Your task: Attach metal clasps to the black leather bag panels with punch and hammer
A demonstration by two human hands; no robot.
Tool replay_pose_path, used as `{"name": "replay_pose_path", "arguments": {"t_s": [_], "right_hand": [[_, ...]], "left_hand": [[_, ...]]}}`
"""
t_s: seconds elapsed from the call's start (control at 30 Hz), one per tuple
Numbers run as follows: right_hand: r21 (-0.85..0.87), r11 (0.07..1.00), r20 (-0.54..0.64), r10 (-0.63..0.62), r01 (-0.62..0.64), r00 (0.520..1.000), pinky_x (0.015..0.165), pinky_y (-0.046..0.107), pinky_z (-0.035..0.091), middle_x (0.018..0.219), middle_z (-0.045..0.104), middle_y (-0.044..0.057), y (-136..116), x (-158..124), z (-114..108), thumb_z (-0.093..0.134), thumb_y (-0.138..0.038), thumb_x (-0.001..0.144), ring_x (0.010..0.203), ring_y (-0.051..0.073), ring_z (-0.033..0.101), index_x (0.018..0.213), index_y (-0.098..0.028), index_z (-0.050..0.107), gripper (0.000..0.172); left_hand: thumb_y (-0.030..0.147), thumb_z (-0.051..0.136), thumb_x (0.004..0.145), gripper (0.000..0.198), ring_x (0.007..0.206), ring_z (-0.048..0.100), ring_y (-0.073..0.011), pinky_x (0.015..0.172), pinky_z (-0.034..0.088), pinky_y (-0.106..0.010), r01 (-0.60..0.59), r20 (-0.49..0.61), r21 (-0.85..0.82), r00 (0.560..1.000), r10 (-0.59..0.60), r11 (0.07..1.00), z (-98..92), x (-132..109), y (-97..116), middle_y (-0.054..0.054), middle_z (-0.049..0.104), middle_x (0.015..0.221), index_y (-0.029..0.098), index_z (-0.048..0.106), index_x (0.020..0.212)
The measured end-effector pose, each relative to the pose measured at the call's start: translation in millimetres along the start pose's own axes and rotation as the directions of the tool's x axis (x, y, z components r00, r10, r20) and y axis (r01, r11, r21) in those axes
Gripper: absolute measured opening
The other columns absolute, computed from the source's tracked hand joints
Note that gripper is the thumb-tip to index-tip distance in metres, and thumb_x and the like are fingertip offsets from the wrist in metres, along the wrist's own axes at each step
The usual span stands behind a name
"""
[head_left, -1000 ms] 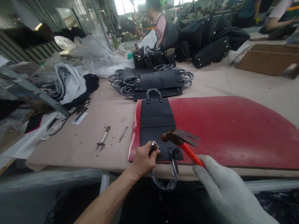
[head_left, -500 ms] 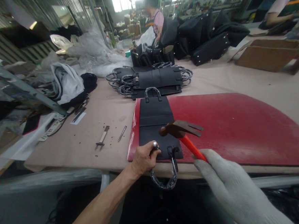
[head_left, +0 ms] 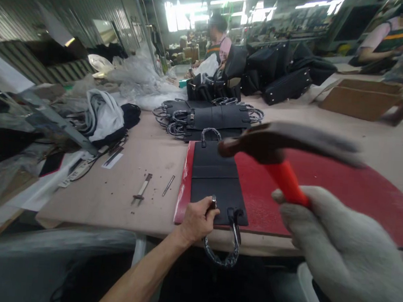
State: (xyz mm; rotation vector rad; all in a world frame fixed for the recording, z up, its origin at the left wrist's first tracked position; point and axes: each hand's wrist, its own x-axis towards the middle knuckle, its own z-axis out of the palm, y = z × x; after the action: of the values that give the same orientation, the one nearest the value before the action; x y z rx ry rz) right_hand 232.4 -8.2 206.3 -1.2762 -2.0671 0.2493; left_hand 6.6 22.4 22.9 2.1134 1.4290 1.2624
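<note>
My bare left hand (head_left: 198,220) is closed around a short metal punch (head_left: 213,201), held upright on the near end of a black bag panel (head_left: 215,172). Only the punch's top shows above the fingers. A plastic-wrapped handle (head_left: 219,261) hangs from the panel over the table's front edge, and a second wrapped handle (head_left: 211,132) lies at its far end. My right hand (head_left: 336,243), in a pale knit glove, grips a claw hammer (head_left: 284,173) by its orange handle. The hammer is raised above the red board (head_left: 336,197) and blurred by motion.
A forked hand tool (head_left: 142,190) and a thin metal rod (head_left: 168,186) lie left of the board. Stacked black panels with wrapped handles (head_left: 217,116) lie behind it. Black bags (head_left: 285,85) and a brown carton (head_left: 362,101) stand farther back. Two people work beyond the table.
The hammer in my right hand has risen from just above the panel toward the camera. My left hand still holds the punch on the panel. The view has tilted up slightly.
</note>
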Motion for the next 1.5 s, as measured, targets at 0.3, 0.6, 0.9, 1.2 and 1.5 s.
{"name": "replay_pose_path", "arguments": {"t_s": [0.3, 0.6, 0.9, 1.2, 1.5], "right_hand": [[-0.14, 0.99, 0.14, -0.004, 0.024, 0.99, 0.044, 0.028, 0.034, 0.058, 0.061, -0.001, 4, -2, 2, 0.048, -0.038, 0.1, 0.044, 0.017, 0.056, 0.082, -0.026, 0.054, 0.023], [-0.325, 0.933, 0.402, 0.284, -0.154, 0.871, 0.055, 0.031, 0.031, 0.069, 0.067, 0.006, 32, -11, 21, 0.044, -0.041, 0.097, 0.058, 0.021, 0.06, 0.086, -0.023, 0.057, 0.025], [-0.139, 0.865, 0.446, 0.49, -0.482, 0.749, 0.057, 0.028, 0.032, 0.071, 0.062, 0.002, 74, 20, 100, 0.053, -0.037, 0.094, 0.063, 0.016, 0.056, 0.079, -0.02, 0.057, 0.023], [-0.226, 0.813, 0.483, 0.572, -0.537, 0.663, 0.057, 0.03, 0.028, 0.073, 0.065, 0.006, 88, 22, 128, 0.059, -0.033, 0.085, 0.062, 0.018, 0.054, 0.087, -0.018, 0.066, 0.016], [-0.253, 0.801, 0.51, 0.587, -0.542, 0.629, 0.056, 0.03, 0.029, 0.074, 0.066, 0.007, 87, 24, 127, 0.054, -0.036, 0.088, 0.062, 0.018, 0.056, 0.089, -0.018, 0.068, 0.023]], "left_hand": [[0.014, 0.062, 0.088, 0.007, 0.072, 0.073, -0.019, 0.065, 0.054, -0.025, -0.003, 0.007, 0.012, 1.0, 0.003, 1.0, 0.9, 1, -1, -0.004, 0.073, 0.08, 0.021, 0.061, 0.091], [0.017, 0.061, 0.09, 0.004, 0.071, 0.071, -0.0184, 0.066, 0.054, -0.026, 0.012, 0.026, -0.005, 1.0, -0.012, 1.0, -1.1, 1, -1, -0.003, 0.071, 0.078, 0.021, 0.061, 0.09], [0.017, 0.063, 0.094, 0.023, 0.091, 0.073, -0.017, 0.082, 0.058, -0.026, 0.13, 0.231, -0.172, 0.969, -0.088, 0.977, -20.1, 10, -3, -0.003, 0.075, 0.1, 0.022, 0.067, 0.116], [0.014, 0.062, 0.094, 0.016, 0.09, 0.076, -0.0175, 0.082, 0.062, -0.026, -0.073, 0.08, -0.176, 0.993, 0.088, 0.982, -15.8, -6, -13, -0.006, 0.079, 0.099, 0.02, 0.07, 0.107], [0.017, 0.065, 0.093, 0.012, 0.094, 0.078, -0.0197, 0.09, 0.064, -0.031, 0.014, -0.046, -0.171, 0.999, -0.023, 0.985, -12.5, -15, -8, -0.006, 0.081, 0.098, 0.019, 0.071, 0.103]]}}
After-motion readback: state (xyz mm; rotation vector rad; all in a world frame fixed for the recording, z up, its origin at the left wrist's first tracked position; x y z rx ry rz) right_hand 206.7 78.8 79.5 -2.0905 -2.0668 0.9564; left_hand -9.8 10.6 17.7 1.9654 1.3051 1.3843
